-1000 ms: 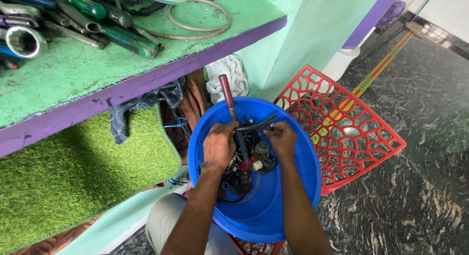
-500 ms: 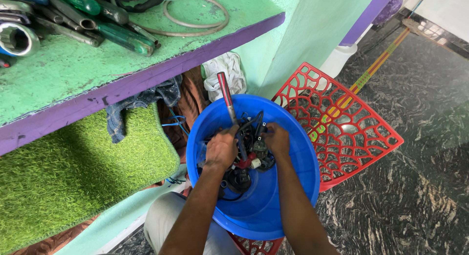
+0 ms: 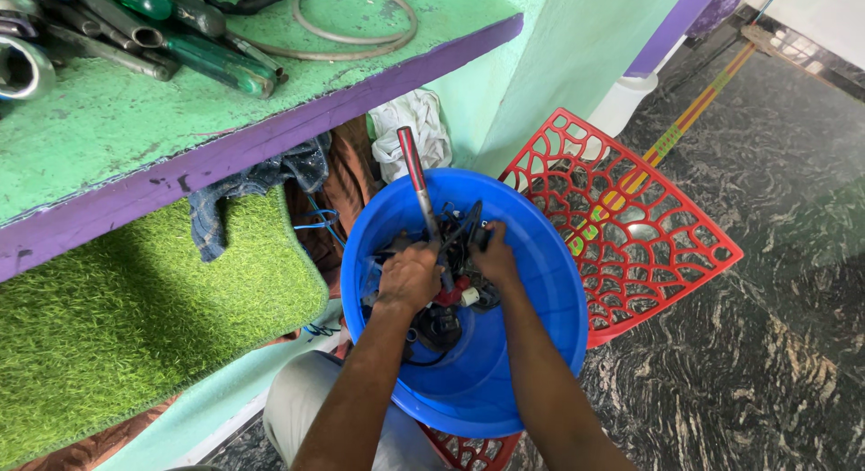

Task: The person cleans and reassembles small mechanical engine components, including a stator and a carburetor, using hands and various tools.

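Note:
Both my hands are down inside a blue plastic bucket (image 3: 541,345) that rests on a red lattice stool. My left hand (image 3: 408,277) is closed around dark tools and cables (image 3: 441,322) heaped in the bucket. My right hand (image 3: 491,255) grips a black part in the same heap, close beside the left. A long tool with a red and black handle (image 3: 413,178) sticks up out of the bucket past its far rim. What lies under my hands is hidden.
A green shelf with a purple edge (image 3: 270,119) holds screwdrivers (image 3: 216,61), a wire ring (image 3: 360,25) and pliers. Below lie green artificial turf (image 3: 135,300), rags (image 3: 410,128) and a red lattice seat back (image 3: 631,219) on a dark marbled floor (image 3: 766,345).
Both hands shifted slightly within the tool heap, the view moved a little lower and closer. The bucket stayed in place.

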